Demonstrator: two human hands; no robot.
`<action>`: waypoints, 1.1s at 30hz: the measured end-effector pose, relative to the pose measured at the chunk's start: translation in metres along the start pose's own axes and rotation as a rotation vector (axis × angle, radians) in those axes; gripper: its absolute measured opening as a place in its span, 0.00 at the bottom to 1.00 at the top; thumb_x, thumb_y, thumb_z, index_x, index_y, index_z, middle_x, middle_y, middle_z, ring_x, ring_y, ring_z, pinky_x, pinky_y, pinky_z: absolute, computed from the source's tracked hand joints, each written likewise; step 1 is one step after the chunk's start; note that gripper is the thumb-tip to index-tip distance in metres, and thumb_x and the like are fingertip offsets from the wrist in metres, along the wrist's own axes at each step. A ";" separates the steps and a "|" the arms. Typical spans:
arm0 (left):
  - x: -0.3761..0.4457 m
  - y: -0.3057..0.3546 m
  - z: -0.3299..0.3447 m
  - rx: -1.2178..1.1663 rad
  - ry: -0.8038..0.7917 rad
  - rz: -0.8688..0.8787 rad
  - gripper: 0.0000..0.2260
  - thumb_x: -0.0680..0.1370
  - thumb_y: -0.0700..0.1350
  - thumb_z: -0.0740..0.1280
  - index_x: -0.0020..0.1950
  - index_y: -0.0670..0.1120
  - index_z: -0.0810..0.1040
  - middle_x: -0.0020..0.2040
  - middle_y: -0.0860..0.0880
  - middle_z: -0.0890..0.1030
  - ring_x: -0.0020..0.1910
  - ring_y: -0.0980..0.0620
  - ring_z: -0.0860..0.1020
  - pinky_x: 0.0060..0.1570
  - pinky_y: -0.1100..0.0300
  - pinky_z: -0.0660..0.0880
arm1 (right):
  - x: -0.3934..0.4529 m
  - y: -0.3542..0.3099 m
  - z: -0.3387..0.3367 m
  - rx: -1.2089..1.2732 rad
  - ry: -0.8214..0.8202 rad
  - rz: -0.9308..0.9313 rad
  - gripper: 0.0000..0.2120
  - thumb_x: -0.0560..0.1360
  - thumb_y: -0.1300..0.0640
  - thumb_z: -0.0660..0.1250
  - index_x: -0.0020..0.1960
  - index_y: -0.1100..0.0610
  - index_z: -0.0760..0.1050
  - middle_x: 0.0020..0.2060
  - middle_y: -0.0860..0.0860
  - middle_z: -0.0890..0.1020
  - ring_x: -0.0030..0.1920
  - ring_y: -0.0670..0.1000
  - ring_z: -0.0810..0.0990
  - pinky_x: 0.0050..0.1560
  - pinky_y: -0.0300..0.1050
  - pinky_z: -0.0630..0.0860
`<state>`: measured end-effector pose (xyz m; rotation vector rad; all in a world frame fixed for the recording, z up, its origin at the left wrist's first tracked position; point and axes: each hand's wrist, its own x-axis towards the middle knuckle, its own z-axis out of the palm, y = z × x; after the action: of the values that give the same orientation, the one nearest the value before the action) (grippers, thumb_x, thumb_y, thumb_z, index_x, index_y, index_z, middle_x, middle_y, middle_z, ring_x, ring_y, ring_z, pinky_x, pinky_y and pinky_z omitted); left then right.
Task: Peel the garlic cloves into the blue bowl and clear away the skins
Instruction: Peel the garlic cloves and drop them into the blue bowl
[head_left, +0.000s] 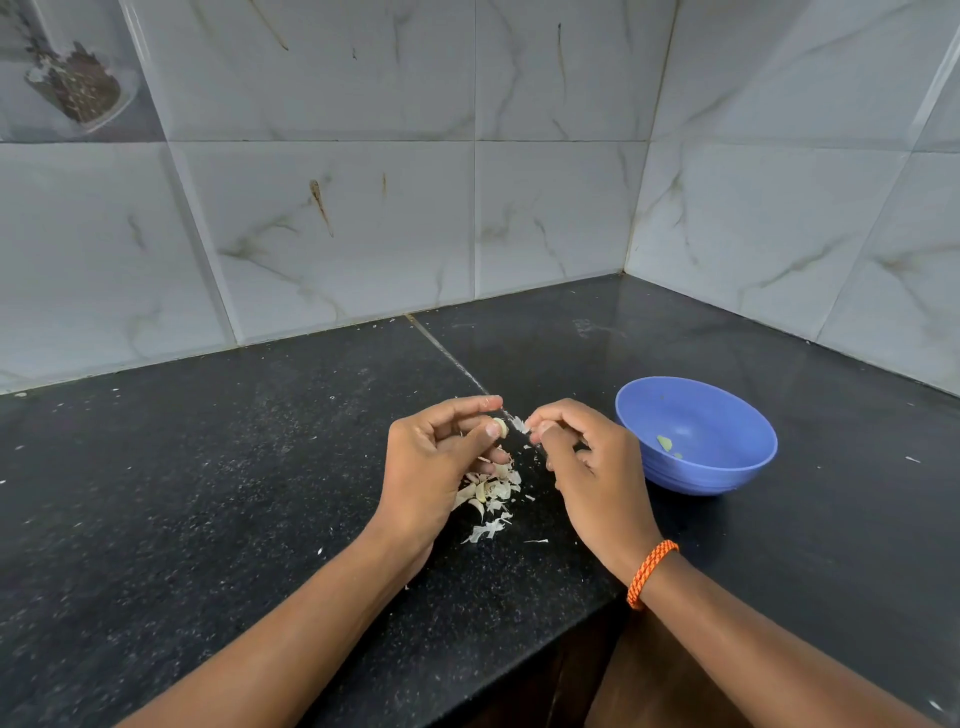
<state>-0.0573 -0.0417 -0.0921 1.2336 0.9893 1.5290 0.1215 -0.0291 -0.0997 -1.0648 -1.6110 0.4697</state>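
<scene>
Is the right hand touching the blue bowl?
Apart. In the head view, a strip of dark counter shows between the right hand and the blue bowl.

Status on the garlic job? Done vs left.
Partly done: a few pale pieces lie in the blue bowl, and a pile of skins sits on the counter. In hand: left hand pinches a clove; right hand pulls skin off. Left: drop the clove in, clear the skins.

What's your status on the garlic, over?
Left hand pinching garlic clove; right hand pulling skin off it. Skin pile on counter. Blue bowl beside right hand, unobstructed.
</scene>
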 end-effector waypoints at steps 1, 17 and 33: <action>0.001 0.000 -0.001 0.003 0.012 0.000 0.09 0.82 0.35 0.74 0.61 0.43 0.88 0.49 0.37 0.88 0.43 0.43 0.87 0.42 0.58 0.83 | 0.000 0.000 0.001 -0.006 -0.006 -0.010 0.10 0.83 0.60 0.67 0.49 0.50 0.85 0.40 0.44 0.85 0.40 0.51 0.83 0.40 0.55 0.82; 0.002 0.001 -0.007 -0.009 0.051 0.017 0.06 0.81 0.39 0.75 0.57 0.41 0.88 0.50 0.42 0.90 0.41 0.43 0.86 0.34 0.61 0.79 | 0.006 -0.002 0.003 -0.178 -0.062 -0.070 0.09 0.73 0.55 0.82 0.45 0.48 0.82 0.47 0.42 0.76 0.38 0.49 0.80 0.38 0.34 0.72; 0.002 0.001 -0.007 0.009 -0.023 -0.003 0.05 0.80 0.38 0.76 0.55 0.41 0.88 0.49 0.41 0.90 0.46 0.43 0.88 0.38 0.57 0.79 | 0.004 -0.005 0.003 -0.028 -0.098 -0.119 0.16 0.78 0.64 0.75 0.63 0.50 0.82 0.57 0.43 0.82 0.52 0.47 0.84 0.41 0.37 0.80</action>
<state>-0.0640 -0.0399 -0.0922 1.2527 0.9835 1.5069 0.1171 -0.0275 -0.0944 -0.9733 -1.7613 0.4259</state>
